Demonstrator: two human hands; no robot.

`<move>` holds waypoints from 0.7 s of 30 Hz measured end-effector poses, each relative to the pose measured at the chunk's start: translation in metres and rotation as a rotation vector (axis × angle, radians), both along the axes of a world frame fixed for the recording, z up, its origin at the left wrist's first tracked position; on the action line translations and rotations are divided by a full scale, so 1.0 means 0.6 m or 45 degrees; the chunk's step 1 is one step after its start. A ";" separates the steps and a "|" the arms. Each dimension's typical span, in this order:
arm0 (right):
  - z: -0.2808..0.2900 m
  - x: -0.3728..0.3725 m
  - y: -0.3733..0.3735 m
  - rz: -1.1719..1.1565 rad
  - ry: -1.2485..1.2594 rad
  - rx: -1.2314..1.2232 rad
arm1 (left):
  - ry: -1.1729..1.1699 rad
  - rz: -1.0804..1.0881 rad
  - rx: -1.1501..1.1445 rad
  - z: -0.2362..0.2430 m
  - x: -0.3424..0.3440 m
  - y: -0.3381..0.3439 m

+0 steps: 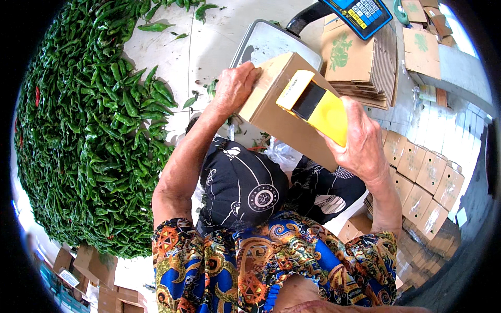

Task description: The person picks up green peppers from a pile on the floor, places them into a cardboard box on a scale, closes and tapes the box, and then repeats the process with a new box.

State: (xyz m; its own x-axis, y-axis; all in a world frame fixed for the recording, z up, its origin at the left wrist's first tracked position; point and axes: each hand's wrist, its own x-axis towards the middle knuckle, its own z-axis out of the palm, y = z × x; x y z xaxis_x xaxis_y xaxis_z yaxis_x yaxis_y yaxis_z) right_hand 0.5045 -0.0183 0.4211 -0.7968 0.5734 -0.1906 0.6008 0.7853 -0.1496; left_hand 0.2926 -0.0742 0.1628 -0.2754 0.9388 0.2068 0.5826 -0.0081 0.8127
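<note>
A brown cardboard box [275, 112] sits tilted in front of me, over my bent knees. My left hand [235, 87] is closed over the box's far left edge, its fingers curled against the cardboard. In my right hand [361, 136] is a yellow tape dispenser [330, 116] with a dark middle section. The dispenser lies against the box's near right side, and whether its tape touches the cardboard cannot be made out. Behind the box is the metal platform of a weighing scale [266, 41], partly covered by it.
A huge heap of green peppers [94, 156] covers the floor at left, with loose ones nearby. The scale's blue keypad [360, 15] rises at the top. Flattened cartons [360, 60] are stacked beside it. Packed boxes [422, 177] stand in rows at right; more cartons [94, 266] are lower left.
</note>
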 end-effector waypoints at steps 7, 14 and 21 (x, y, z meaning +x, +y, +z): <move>0.001 -0.014 -0.003 0.033 -0.046 0.026 | -0.054 -0.138 -0.386 0.040 -0.009 0.004; 0.005 -0.019 -0.003 -0.008 -0.149 -0.014 | 0.012 -0.234 -0.620 0.002 -0.015 -0.008; 0.010 -0.014 -0.009 -0.056 -0.069 -0.031 | -0.435 0.144 -0.082 0.035 -0.008 0.052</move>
State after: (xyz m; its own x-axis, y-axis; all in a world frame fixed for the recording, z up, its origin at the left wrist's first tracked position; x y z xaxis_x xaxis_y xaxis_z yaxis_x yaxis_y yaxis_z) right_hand 0.4962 -0.0235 0.4273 -0.7590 0.6024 -0.2471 0.6425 0.7544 -0.1344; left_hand 0.2878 -0.0430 0.1838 -0.4208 0.9068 0.0262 0.2718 0.0985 0.9573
